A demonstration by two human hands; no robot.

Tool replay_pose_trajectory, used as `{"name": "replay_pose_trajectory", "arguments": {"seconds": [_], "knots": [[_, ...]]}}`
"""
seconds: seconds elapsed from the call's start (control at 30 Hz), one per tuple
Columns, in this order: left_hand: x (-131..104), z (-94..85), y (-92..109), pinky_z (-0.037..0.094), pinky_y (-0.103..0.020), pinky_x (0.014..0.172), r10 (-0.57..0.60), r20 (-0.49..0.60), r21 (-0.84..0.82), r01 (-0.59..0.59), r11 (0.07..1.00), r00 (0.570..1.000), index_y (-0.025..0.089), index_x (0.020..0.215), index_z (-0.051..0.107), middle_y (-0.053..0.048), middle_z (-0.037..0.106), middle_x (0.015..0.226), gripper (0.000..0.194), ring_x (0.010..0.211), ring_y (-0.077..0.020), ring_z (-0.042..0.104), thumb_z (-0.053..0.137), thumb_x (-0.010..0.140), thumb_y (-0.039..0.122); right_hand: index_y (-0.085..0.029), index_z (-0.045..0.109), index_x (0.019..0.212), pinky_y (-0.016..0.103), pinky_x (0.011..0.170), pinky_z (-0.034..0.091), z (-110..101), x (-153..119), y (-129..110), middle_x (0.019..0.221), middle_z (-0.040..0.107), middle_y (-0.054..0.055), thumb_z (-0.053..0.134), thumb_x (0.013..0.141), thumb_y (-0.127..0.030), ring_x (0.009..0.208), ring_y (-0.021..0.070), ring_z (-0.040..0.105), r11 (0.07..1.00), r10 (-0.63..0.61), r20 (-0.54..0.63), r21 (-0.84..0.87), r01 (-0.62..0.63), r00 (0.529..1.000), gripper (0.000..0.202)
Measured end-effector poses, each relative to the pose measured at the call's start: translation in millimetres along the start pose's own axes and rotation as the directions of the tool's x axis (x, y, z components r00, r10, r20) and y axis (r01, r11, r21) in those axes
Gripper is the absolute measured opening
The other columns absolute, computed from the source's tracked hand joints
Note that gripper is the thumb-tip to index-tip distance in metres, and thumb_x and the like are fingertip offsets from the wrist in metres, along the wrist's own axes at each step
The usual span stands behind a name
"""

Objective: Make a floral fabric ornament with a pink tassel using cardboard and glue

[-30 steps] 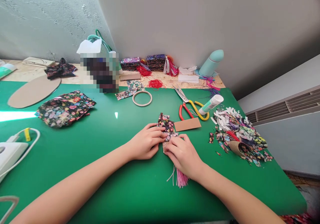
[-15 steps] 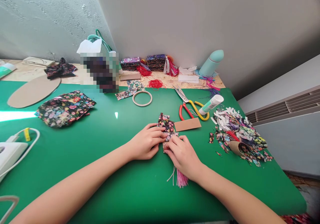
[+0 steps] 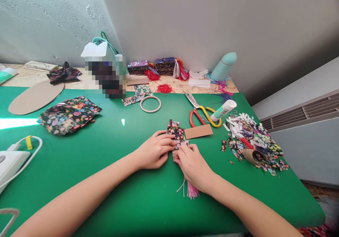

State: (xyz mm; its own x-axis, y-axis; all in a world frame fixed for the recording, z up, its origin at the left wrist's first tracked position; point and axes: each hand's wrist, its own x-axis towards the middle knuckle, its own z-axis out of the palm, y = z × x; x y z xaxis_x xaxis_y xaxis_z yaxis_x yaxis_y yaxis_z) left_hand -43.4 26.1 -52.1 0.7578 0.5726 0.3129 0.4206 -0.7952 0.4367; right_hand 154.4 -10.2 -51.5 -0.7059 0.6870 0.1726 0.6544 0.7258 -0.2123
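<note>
Steadying the floral fabric piece (image 3: 179, 132) midway between the near and far edges of the green worktop (image 3: 132, 201), the left hand (image 3: 156, 150) rests extended fingertips on it. The right hand (image 3: 194, 166) has shifted only slightly at the piece's near end, fingers bent; whether they pinch anything is hidden. Cardboard strip (image 3: 199, 131) and pink tassel (image 3: 193, 191) lie as before, so the work seems little advanced.

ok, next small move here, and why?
Probably press the floral piece flat with the right hand: that hand is curled over its lower part, and the left hand touches it from the side, which should steady it.
</note>
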Motion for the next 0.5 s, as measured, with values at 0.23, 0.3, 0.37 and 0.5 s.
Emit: {"name": "replay_pose_trajectory", "arguments": {"seconds": [0.23,0.3,0.37,0.5], "knots": [[0.3,-0.8,-0.4,0.030,-0.044,0.106,0.005,0.001,-0.002,-0.005,1.000,1.000,0.018,0.109,0.059,-0.005,0.068,0.109,0.035,0.119,-0.0223,0.051,0.047,0.077,0.007,-0.016,0.048,0.083,0.035,0.070,0.039,-12.6,-0.5,2.3,0.086,0.052,0.008,0.033,0.093,-0.009,0.077,0.0204,0.046,0.977,0.093,0.079,0.186,-0.106,0.993,0.019],[0.5,-0.8,-0.5,0.030,-0.045,0.106,0.005,0.003,-0.004,-0.005,1.000,1.000,0.018,0.109,0.059,-0.005,0.068,0.109,0.035,0.119,-0.0225,0.051,0.046,0.078,0.007,-0.017,0.046,0.084,0.034,0.070,0.040,-18.6,0.2,3.9,0.087,0.051,0.007,0.034,0.092,-0.008,0.076,0.0198,0.046,0.962,0.113,0.078,0.239,-0.129,0.990,0.017],[0.5,-0.7,-0.8,0.030,-0.045,0.106,0.007,0.009,-0.005,-0.007,1.000,1.000,0.018,0.109,0.059,-0.005,0.068,0.108,0.036,0.119,-0.0230,0.051,0.046,0.077,0.008,-0.018,0.044,0.085,0.032,0.069,0.041,-25.8,1.4,6.4,0.087,0.051,0.006,0.035,0.091,-0.008,0.074,0.0190,0.046,0.945,0.161,0.051,0.281,-0.169,0.986,0.015],[0.3,-0.7,-1.2,0.030,-0.046,0.106,0.005,0.015,-0.002,-0.005,1.000,1.000,0.019,0.110,0.058,-0.006,0.068,0.108,0.037,0.119,-0.0235,0.051,0.046,0.077,0.007,-0.019,0.043,0.085,0.030,0.070,0.042,-41.8,2.9,19.7,0.087,0.053,0.006,0.037,0.092,-0.012,0.075,0.0183,0.048,0.915,0.282,-0.093,0.326,-0.238,0.955,0.012]]}}
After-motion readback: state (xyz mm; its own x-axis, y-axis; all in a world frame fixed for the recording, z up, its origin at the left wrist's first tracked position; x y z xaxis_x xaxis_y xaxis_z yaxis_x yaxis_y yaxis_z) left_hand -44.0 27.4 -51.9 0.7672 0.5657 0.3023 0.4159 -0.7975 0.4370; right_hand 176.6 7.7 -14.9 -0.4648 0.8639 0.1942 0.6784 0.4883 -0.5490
